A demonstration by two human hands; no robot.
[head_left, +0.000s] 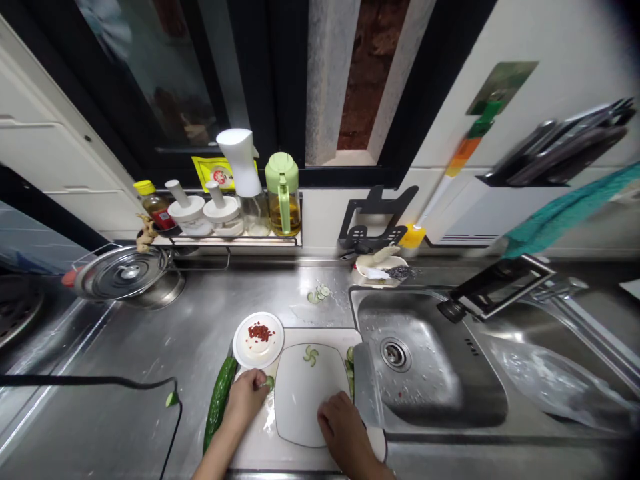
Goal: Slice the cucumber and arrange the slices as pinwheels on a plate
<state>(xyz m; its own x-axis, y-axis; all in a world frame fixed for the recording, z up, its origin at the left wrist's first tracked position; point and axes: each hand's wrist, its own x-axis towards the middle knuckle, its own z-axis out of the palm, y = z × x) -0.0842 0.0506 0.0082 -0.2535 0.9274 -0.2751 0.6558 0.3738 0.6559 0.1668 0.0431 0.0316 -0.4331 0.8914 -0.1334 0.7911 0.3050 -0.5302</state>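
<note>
My left hand (245,399) pinches a small cucumber slice (271,383) at the left edge of a square white plate (300,417). Near the plate's far edge, several thin cucumber slices (311,355) form a small fan. Over the plate's lower right side, my right hand (341,427) has its fingers curled in; anything inside them is hidden. The plate rests on a pale cutting board (250,457). A kitchen knife (367,387) lies along the board's right side, next to more cucumber slices (351,367). Left of my left hand lies a long cucumber (219,393).
A round white plate (241,350) holds small red pieces. More cucumber slices (319,293) lie behind the board. The sink (430,373) is at right, a lidded pot (160,287) at left. A black cable (100,381) crosses the counter beside a cucumber end (171,399).
</note>
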